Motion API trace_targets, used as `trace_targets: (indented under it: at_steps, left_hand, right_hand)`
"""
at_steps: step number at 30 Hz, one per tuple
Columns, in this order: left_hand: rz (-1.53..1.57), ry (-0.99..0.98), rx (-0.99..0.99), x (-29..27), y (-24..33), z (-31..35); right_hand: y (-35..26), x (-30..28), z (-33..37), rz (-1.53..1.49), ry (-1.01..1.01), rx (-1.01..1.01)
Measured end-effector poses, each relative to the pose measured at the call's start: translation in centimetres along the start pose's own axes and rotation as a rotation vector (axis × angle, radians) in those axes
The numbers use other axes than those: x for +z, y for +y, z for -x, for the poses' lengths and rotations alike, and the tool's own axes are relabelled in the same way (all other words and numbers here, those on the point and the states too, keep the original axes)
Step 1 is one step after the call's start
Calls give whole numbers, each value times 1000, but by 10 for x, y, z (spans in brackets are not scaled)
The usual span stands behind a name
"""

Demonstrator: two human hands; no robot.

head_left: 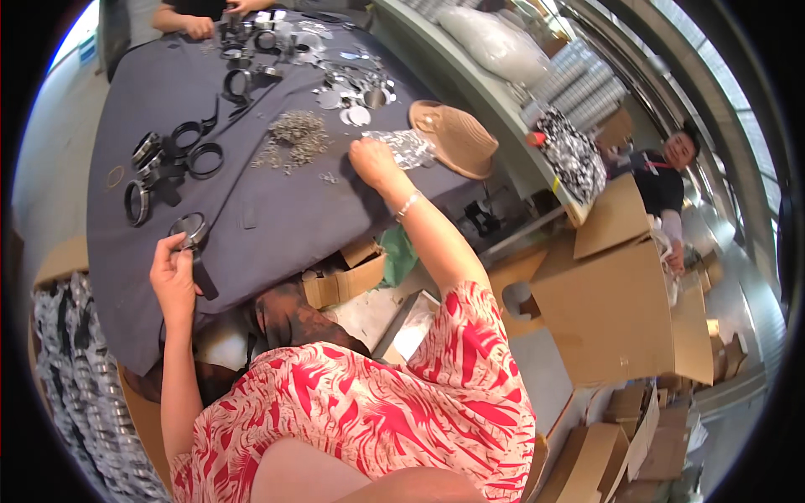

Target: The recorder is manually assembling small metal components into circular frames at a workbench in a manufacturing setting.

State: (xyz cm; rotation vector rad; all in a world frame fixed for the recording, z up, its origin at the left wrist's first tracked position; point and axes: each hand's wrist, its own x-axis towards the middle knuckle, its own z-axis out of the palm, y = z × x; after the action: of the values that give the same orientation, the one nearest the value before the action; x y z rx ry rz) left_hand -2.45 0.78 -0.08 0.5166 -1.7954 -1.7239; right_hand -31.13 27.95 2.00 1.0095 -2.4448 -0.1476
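My left hand (172,277) is closed around a black round-headed part with a strap-like handle (204,278), its ring end up, over the near left of the table. My right hand (375,164) has its fingers curled together at the edge of a crumpled clear plastic bag (406,146); anything between the fingertips is hidden. Left of that hand lies a heap of small metal pieces (298,137), with a few loose ones (329,178) nearer. Several black ring parts (206,159) are grouped at the left of the dark tablecloth (251,189).
A tan hat (457,138) lies at the table's right edge. Flat metal discs (359,115) and more ring parts (237,82) sit farther back. Another person's hand (199,28) is at the far end. Open cardboard boxes (604,310) stand right, where a co-worker (658,180) is.
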Motion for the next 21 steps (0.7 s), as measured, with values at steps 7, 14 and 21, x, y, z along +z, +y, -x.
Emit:
trace_targets:
  at_steps: [7,14,21]
  left_hand:
    - [52,-16,12,7,4,1]
    - [-59,30,4,-1,15,8]
    - [21,-8,-10,5,8,3]
  right_hand:
    - [11,-5,7,28,47,-9]
    - [-18,-25,-15,-484,202,29]
    - [-147,-100,8,-1523,-165,132]
